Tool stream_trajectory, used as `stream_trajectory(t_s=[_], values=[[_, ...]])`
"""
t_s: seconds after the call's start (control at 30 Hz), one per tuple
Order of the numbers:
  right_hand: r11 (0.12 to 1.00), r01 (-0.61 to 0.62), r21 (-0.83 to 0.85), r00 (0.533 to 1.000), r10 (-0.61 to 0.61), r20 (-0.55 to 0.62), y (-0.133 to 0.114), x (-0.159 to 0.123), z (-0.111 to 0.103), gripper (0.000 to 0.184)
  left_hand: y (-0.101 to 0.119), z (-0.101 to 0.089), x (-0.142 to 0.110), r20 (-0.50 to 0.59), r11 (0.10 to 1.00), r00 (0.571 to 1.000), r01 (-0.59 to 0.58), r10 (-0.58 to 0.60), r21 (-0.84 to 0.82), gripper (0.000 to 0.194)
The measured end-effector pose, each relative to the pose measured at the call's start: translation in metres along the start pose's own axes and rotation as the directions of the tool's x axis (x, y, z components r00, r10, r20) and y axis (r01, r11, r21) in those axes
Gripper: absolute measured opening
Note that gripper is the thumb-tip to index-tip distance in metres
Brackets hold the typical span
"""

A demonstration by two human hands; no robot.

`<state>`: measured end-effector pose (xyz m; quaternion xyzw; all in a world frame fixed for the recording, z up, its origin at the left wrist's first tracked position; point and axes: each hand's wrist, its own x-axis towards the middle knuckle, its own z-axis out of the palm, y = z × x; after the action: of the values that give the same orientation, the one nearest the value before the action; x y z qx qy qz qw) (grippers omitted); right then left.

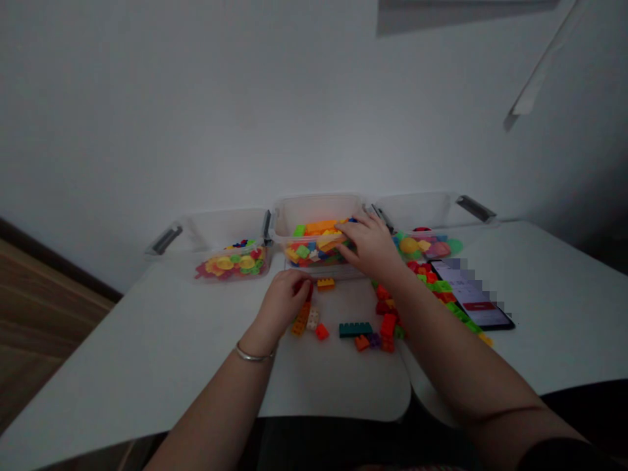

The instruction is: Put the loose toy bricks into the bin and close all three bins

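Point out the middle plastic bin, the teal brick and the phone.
Middle plastic bin (316, 216): head view, back wall.
Teal brick (355, 330): head view, top face.
Phone (471, 293): head view, screen.

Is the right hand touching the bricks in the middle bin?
Touching. The head view shows the right hand reaching over the middle bin, its fingers resting on the bricks.

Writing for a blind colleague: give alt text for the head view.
A person's right hand reaches into the middle of three clear plastic bins of colourful toy bricks, while the left hand sits among loose bricks on a white table.
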<state>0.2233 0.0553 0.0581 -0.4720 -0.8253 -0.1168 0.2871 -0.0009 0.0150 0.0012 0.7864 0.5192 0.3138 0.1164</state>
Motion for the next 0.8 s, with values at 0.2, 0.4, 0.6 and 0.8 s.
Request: stream_trajectory(t_s=[0.2, 0.4, 0.6, 0.8], values=[[0.998, 0.051, -0.031, 0.998, -0.050, 0.024, 0.002, -0.001, -0.001, 0.050, 0.000, 0.000, 0.000, 0.011, 1.000, 1.000, 0.005, -0.005, 0.005, 0.023], [0.997, 0.056, -0.056, 0.998, -0.055, 0.022, 0.000, -0.003, -0.002, 0.062, 0.002, 0.000, 0.000, 0.018, 1.000, 1.000, 0.001, -0.001, 0.000, 0.022], [0.999, 0.048, -0.006, 0.999, -0.048, -0.002, 0.000, -0.003, -0.003, 0.064, 0.001, 0.000, 0.000, 0.041, 1.000, 0.999, 0.000, -0.001, 0.013, 0.022], [0.993, 0.014, 0.118, 0.968, 0.016, -0.251, -0.008, -0.003, -0.014, 0.042, 0.004, -0.001, 0.000, 0.057, 1.000, 0.998, 0.012, -0.013, 0.027, 0.022]])
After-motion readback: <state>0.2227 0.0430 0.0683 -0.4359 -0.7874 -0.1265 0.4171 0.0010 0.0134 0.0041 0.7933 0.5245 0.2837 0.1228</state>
